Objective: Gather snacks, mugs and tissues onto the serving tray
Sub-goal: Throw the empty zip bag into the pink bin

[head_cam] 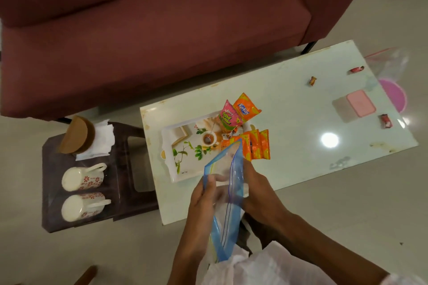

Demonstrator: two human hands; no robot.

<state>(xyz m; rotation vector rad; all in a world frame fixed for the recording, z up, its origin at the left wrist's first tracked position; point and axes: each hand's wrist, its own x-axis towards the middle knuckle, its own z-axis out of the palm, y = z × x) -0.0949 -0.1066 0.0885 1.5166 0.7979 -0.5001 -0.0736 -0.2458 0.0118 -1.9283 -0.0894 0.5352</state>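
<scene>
Two hands hold a clear zip bag (228,183) with a blue seal strip, its mouth pulled open between them: the left hand (203,199) pinches one lip of the bag with its fingers curled over the edge, and the right hand (257,192) grips the other side from behind the plastic. Just beyond the hands, on the pale table (301,109), lies the serving tray (185,152), printed with leaves and a teacup. Several snack packets already rest at the tray's far end: a pink packet (227,115) and an orange packet (246,109) lean together, and a row of orange sachets (257,146) sits right above the bag's open mouth. Farther out past the right hand, well apart from the tray, are a small box with a pink lid (356,105) and three wrapped sweets (312,81) scattered on the table. Off to the side of the left hand, a dark stool (120,196) carries two white flowered mugs (84,179) lying on their sides and, beyond them, a stack of white tissues (102,141) in a brown holder (74,135). A maroon sofa (150,30) fills the space behind everything.
</scene>
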